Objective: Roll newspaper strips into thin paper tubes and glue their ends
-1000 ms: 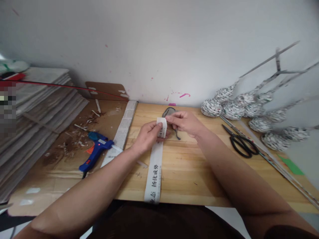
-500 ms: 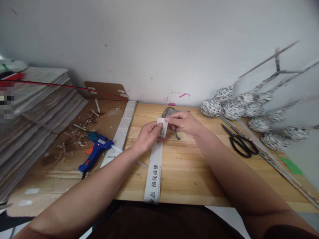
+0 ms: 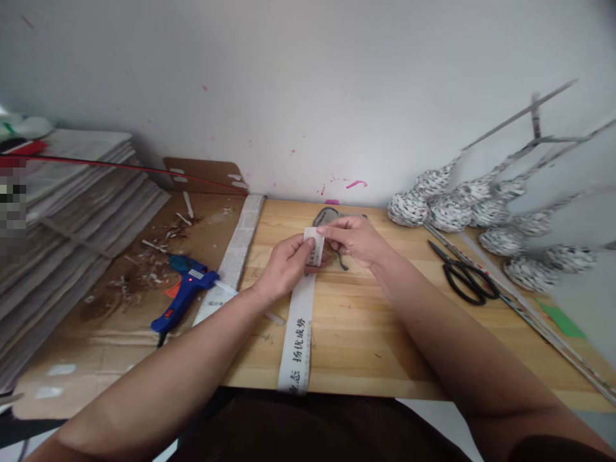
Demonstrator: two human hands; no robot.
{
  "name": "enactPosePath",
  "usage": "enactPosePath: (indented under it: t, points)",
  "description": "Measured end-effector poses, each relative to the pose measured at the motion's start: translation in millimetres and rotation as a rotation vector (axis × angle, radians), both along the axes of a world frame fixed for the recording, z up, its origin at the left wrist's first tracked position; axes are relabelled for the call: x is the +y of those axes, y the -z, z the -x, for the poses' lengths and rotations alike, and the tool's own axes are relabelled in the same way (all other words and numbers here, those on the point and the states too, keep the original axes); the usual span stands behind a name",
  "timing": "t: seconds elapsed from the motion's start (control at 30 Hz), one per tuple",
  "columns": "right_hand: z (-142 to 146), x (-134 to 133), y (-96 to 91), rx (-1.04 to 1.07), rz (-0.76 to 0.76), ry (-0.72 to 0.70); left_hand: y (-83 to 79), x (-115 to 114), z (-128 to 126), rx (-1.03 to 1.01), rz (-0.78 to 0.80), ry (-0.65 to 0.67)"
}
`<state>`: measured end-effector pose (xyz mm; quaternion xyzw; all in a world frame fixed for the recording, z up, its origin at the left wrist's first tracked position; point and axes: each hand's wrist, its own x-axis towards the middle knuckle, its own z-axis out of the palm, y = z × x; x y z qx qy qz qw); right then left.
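Observation:
A long strip of printed newspaper (image 3: 299, 333) runs from the table's front edge up to both hands. My left hand (image 3: 287, 264) is closed on the strip near its upper end, with the thumb pressed on top. The fingertips of my right hand (image 3: 353, 237) pinch the strip's top right corner. Just behind the hands lies a grey cloth-like item (image 3: 330, 215) with a dark cord, partly covered by my right hand.
On the left, a blue glue gun (image 3: 185, 292) rests on stained cardboard (image 3: 110, 340), beside stacked newspapers (image 3: 86, 205) and a pile of paper strips (image 3: 243, 231). Black-handled scissors (image 3: 464, 276), long thin paper rods (image 3: 539, 327) and several woven paper balls (image 3: 450, 212) lie on the right.
Almost nothing differs. My right hand has shifted very slightly to the left at the strip's top corner; the left hand keeps its hold.

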<state>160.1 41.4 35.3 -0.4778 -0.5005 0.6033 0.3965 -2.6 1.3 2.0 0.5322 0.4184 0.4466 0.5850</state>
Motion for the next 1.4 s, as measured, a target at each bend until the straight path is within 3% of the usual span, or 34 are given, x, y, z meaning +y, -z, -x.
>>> enactPosePath:
  t: [0.77,1.07,1.4]
  points:
    - [12.6,-10.0,2.6,0.072,-0.058,0.049,-1.9,-3.0,-2.5,0.083,-0.111,0.044]
    - [5.3,-12.3,-5.5,-0.08,-0.203,-0.125,-4.7,-1.8,-3.6,0.043,-0.035,-0.078]
    - [2.5,-12.2,-5.1,-0.145,-0.256,-0.13,-4.4,0.1,-1.5,0.148,-0.13,-0.079]
